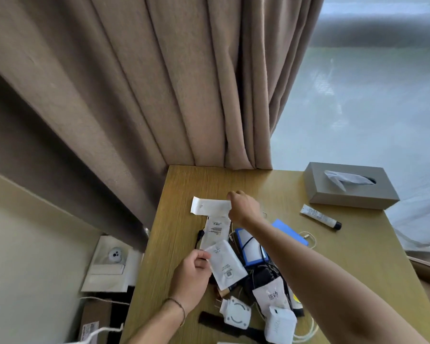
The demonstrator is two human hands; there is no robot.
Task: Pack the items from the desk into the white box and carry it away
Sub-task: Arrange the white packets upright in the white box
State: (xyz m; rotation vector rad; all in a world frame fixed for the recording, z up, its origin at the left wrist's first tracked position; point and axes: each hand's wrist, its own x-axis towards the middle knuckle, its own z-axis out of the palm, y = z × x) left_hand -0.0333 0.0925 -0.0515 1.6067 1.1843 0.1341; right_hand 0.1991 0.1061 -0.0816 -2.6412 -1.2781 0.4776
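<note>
On the wooden desk [353, 249] lies a heap of small items. My left hand [191, 276] pinches a white packet with a printed code [227, 265] at its left edge. My right hand [243, 207] reaches farther back and grips the right end of a long white sachet [210, 206], which is lifted slightly off the desk. Under it lies a white labelled pouch [215, 232]. Closer to me are a blue-edged case [250, 247], two white chargers [235, 312] [279, 324], a small white bag with printed characters [271, 295] and tangled cables. No white box is identifiable in view.
A grey tissue box [350, 186] stands at the desk's back right, with a white tube with a black cap [319, 216] in front of it. Beige curtains [159, 83] hang behind. Left of the desk, on the floor, are a white paper bag [109, 266] and a cardboard box [94, 319].
</note>
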